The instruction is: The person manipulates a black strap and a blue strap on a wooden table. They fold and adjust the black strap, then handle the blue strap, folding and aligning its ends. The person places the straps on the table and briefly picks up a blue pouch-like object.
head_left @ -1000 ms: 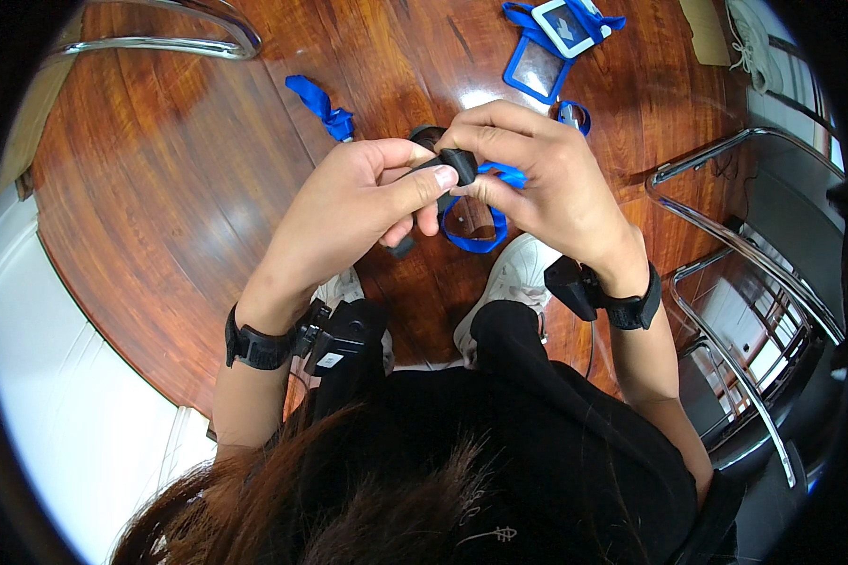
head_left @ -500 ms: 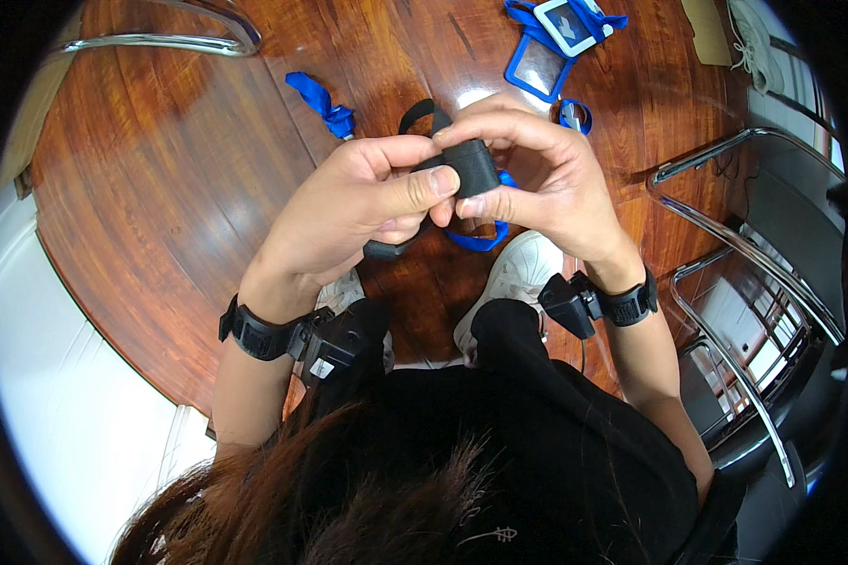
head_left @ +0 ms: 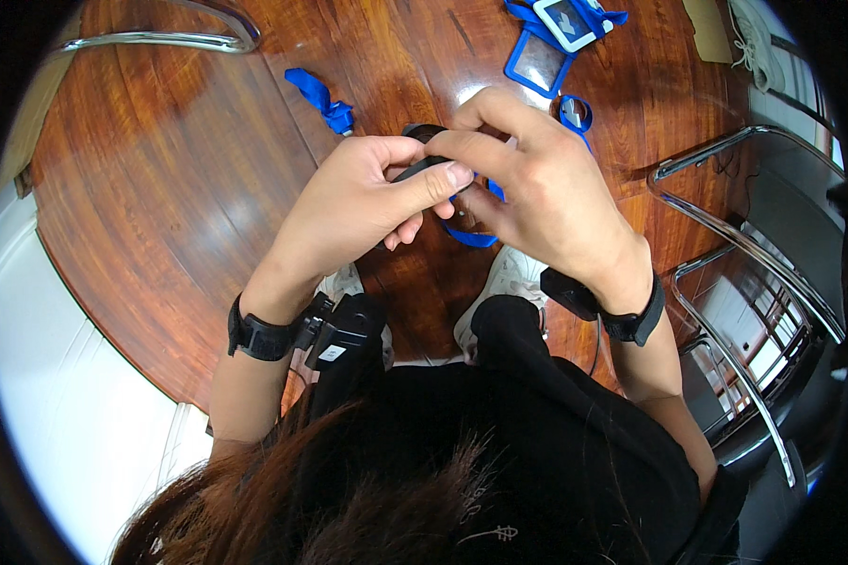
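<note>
A black strap runs between my two hands, mostly covered by the fingers; a loop of it shows above them. My left hand is closed on the strap, thumb on top and pointing right. Bent over from the right, my right hand has its fingers and thumb at the strap's right end, meeting the left thumb tip. What lies under the right fingers is hidden. Just beneath the hands, part of a blue lanyard lies on the floor.
A bundled blue ribbon lies beyond the left hand on the wooden floor. Far right are a blue-framed badge holder, a white-framed one and a blue strap coil. Chrome-framed chairs stand at right.
My right hand has turned over, its back now facing up. The wide black end of the strap, seen between both hands before, is now tilted and largely covered.
</note>
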